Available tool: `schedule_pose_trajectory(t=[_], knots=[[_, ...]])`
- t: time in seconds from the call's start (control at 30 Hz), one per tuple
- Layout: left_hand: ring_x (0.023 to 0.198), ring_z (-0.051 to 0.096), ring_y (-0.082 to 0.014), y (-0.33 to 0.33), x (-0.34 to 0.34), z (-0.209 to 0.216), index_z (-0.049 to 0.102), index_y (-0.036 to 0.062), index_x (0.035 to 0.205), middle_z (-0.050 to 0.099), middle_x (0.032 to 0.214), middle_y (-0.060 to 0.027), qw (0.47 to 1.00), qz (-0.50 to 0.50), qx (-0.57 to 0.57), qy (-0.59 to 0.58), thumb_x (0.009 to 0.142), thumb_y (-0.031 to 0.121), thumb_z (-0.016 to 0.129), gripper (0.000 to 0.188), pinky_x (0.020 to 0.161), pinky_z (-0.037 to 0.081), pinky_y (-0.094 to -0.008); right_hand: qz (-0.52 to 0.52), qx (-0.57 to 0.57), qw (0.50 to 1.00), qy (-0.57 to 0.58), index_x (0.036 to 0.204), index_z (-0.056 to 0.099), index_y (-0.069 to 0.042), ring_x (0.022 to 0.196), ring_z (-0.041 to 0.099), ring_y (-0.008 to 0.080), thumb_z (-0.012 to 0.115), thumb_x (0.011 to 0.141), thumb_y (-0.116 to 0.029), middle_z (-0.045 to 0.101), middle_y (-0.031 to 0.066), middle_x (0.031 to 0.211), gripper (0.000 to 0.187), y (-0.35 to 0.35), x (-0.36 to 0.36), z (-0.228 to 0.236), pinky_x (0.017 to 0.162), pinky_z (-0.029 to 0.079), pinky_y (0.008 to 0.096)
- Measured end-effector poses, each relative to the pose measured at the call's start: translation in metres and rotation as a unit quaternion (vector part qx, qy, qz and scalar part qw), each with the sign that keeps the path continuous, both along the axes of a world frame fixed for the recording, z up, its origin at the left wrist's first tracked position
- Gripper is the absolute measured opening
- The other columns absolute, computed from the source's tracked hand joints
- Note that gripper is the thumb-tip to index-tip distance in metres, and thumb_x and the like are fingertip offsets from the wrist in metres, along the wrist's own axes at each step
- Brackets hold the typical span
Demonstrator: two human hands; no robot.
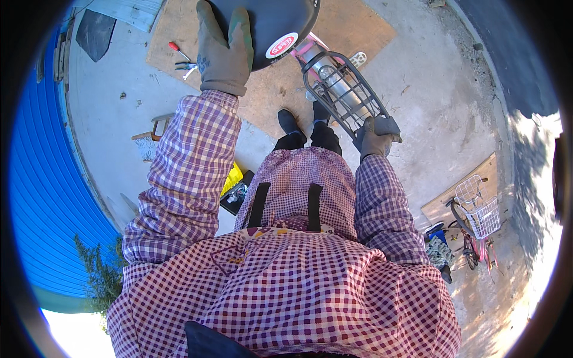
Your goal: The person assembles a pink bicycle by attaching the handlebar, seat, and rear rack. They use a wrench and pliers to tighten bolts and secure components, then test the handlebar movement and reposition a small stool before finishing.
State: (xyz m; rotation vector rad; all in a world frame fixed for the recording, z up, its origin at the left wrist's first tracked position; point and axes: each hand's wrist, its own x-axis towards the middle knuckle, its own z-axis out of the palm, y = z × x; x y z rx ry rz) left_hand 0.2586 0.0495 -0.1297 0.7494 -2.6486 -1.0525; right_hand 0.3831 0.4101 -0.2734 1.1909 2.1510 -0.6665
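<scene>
My left hand [225, 56], in a grey work glove, lies on the left side of a smooth black rounded piece [271, 24] that looks like a bicycle saddle. Its visible fingers are stretched out and apart. A round red and white sticker marks the black surface, and its far part is cut off by the top of the view. To the right, a black wire rear rack [343, 89] extends toward me over a pink and silver part [325, 67]. My right hand [376, 138], also gloved, is closed around the rack's near end.
A brown board [179, 33] lies under the bicycle, with a red-handled screwdriver [178, 50] and pliers [185, 67]. A low stool [152, 136] stands left; a yellow and black case [236, 185] is near my legs. Another bicycle with a white basket [477, 209] is at right.
</scene>
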Motion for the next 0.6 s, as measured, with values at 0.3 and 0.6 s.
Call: schedule_pose_trajectory(t=[0.3, 0.6], knots=[[0.149, 0.037, -0.0415, -0.008, 0.017, -0.01, 0.025, -0.0027, 0.161, 0.032, 0.164, -0.0286, 1.0, -0.025, -0.006, 0.006, 0.103, 0.055, 0.05, 0.086, 0.122, 0.031, -0.0423, 0.008, 0.064, 0.996, -0.058, 0.154, -0.019, 0.014, 0.124, 0.063, 0.044, 0.083, 0.083, -0.054, 0.057, 0.0325, 0.139, 0.141, -0.007, -0.001, 0.006, 0.106, 0.054, 0.0456], [0.15, 0.036, -0.0435, 0.009, 0.019, -0.011, 0.02, -0.0019, 0.163, 0.03, 0.163, -0.0305, 0.999, -0.014, 0.025, -0.025, 0.102, 0.061, 0.048, 0.092, 0.123, 0.029, -0.0427, -0.035, 0.011, 0.999, 0.028, 0.153, -0.016, 0.017, 0.127, 0.062, 0.0414, 0.086, 0.08, -0.056, 0.061, 0.0293, 0.136, 0.145, 0.009, 0.0, 0.005, 0.108, 0.05, 0.0431]])
